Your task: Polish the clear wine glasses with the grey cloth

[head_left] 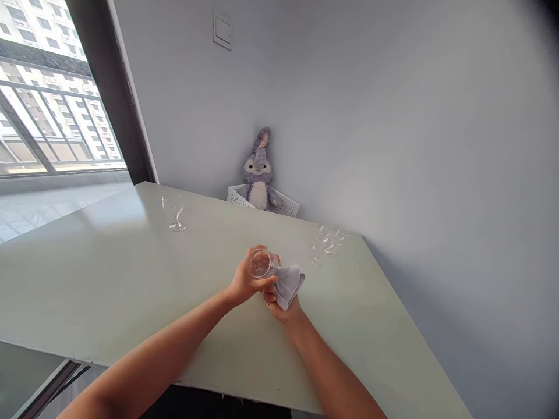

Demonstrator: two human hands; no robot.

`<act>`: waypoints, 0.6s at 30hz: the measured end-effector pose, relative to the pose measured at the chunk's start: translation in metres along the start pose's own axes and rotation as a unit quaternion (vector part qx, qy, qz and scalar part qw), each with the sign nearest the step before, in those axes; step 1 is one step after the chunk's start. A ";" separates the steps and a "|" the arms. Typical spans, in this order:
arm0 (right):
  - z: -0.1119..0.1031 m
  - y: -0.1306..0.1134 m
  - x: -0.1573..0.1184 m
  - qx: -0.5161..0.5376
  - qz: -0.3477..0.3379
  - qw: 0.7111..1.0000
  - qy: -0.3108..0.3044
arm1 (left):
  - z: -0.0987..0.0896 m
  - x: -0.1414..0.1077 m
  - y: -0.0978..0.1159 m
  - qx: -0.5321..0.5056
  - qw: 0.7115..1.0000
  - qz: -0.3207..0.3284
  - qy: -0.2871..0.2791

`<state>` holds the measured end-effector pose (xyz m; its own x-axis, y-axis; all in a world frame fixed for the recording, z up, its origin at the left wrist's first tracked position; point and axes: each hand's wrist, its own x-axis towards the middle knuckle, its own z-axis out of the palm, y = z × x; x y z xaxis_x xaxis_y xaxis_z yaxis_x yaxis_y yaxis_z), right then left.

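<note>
Right here over the pale green surface point(109, 279), I'm cupping a glass point(262, 263) at six o'clock in my curled left hand point(248, 284), while my right hand point(283, 308) is gripping a grey cloth point(290, 285) against it, more glasses point(327, 244) standing at two o'clock.

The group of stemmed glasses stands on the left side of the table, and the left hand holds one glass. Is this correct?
Not quite: the head view shows the group of stemmed glasses on the right side of the table, not the left. The left hand does hold one glass.
</note>
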<state>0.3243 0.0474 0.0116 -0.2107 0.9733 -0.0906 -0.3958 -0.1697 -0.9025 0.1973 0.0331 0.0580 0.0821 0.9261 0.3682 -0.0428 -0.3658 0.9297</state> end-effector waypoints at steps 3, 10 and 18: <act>0.004 0.003 -0.005 -0.149 0.040 0.984 -0.094 | -0.006 0.006 -0.002 0.020 0.998 0.030 0.050; 0.000 -0.007 -0.012 -0.477 -0.198 0.856 0.019 | -0.015 0.012 -0.003 0.060 0.992 0.035 0.110; -0.010 -0.012 -0.005 -0.464 -0.268 0.842 0.063 | 0.009 -0.006 -0.022 0.177 0.983 0.047 0.000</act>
<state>0.3391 0.0465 0.0183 -0.1051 0.8906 0.4424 0.4777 0.4354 -0.7630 0.2072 0.0353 0.0353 0.0934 0.8865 0.4531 0.2981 -0.4591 0.8369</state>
